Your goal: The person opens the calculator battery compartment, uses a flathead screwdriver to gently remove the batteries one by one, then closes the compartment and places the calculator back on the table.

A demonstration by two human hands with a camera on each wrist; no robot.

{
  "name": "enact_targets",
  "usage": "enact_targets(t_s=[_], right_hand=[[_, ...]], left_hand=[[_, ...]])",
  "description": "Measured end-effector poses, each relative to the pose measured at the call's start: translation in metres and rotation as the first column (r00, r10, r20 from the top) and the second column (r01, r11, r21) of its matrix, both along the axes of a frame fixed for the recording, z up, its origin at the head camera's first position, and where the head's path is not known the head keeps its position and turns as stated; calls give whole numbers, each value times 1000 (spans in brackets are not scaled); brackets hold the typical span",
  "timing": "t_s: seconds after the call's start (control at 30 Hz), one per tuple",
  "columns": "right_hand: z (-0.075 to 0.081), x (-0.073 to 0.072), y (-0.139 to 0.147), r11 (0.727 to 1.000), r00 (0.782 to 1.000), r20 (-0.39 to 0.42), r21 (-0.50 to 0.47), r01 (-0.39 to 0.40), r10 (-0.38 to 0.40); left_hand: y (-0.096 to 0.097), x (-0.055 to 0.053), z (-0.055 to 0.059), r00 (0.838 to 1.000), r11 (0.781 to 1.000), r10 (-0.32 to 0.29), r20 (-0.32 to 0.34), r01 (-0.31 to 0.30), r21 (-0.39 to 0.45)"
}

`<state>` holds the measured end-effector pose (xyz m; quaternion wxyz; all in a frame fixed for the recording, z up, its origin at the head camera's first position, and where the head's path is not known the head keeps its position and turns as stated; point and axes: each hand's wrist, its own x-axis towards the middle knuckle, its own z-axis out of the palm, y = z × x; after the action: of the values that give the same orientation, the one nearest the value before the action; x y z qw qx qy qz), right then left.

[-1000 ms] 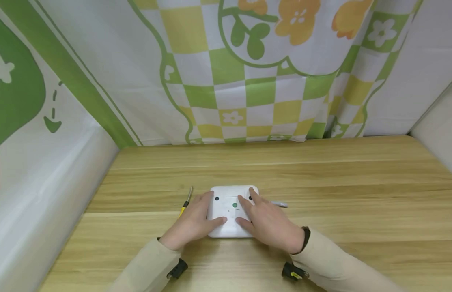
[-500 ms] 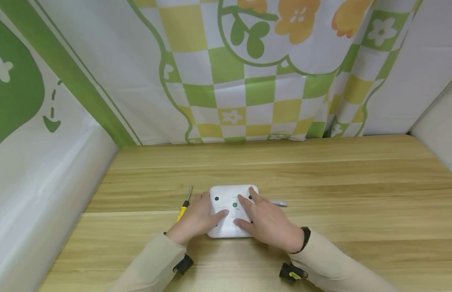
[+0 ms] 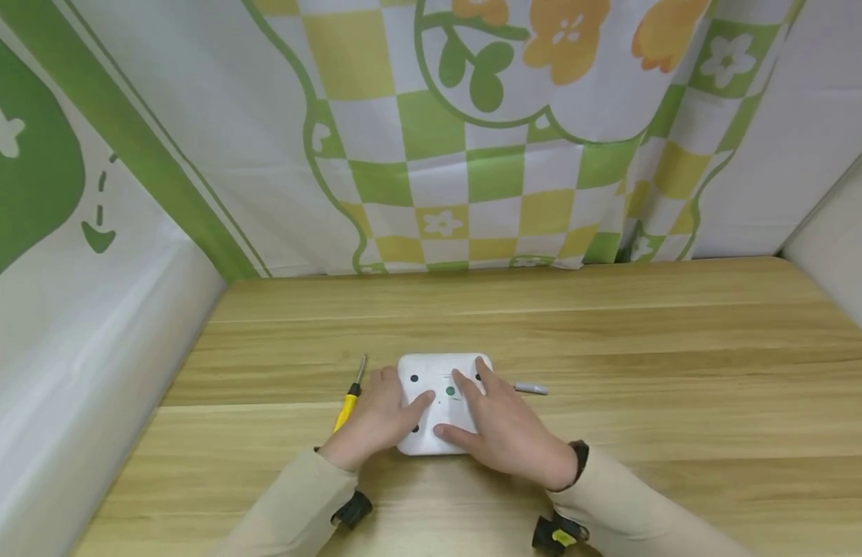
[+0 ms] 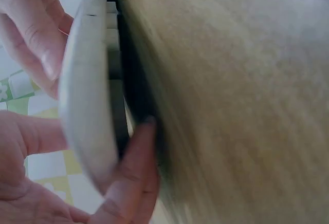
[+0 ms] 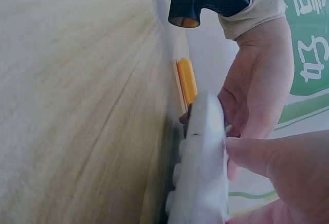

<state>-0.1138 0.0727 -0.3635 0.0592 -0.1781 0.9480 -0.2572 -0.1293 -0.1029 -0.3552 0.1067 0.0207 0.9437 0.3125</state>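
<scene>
A white, flat square device with rounded corners lies on the table, with dark dots near its corners and a green dot in the middle. My left hand grips its left side: the thumb presses on top while fingertips reach round the edge, as the left wrist view shows. Spread over the right part of the top is my right hand, its fingers fairly straight and its thumb touching the surface. Small blocks and a dark strip show along the device's lower side.
Just left of my left hand lies a screwdriver with a yellow and black handle. A grey pen-like stick pokes out beyond my right hand. The wooden table ends at a patterned curtain.
My left hand has shifted to the right, its thumb sliding up the device's top and its fingers moving to the side. My right thumb has moved a little left.
</scene>
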Motion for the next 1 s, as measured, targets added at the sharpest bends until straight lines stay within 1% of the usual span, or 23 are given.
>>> enact_targets(t_s=[0.1,0.27,0.4,0.5,0.57,0.67,0.83,1.0], right_hand=[[-1,0,-1,999,1000,21,-36,14,-13],[-1,-2,-1,993,998,45,-106,43,-39],[-1,-2,0,985,996,71,-158,67,-56],[-2,-3,0,981,994,83,-178,82,-68],[-1,-4,0,979,993,89,-185,90,-74],[-1,-5,0,977,992,95,-192,97,-80],[0,-6,1,971,989,115,-210,115,-92],[0,-7,1,965,986,132,-231,127,-99]], left_hand=[[-1,-1,0,1000,999,20,-23,-18,47],[0,-4,-1,993,990,63,-105,-48,136],[0,-6,0,983,968,108,-146,-71,240],[0,-6,1,976,954,119,-182,-61,295],[-1,-6,1,971,949,120,-208,-51,310],[-2,-6,0,965,950,127,-229,-51,309],[-3,-7,-2,961,948,150,-232,-74,310],[-4,-5,-1,968,931,164,-189,-89,354]])
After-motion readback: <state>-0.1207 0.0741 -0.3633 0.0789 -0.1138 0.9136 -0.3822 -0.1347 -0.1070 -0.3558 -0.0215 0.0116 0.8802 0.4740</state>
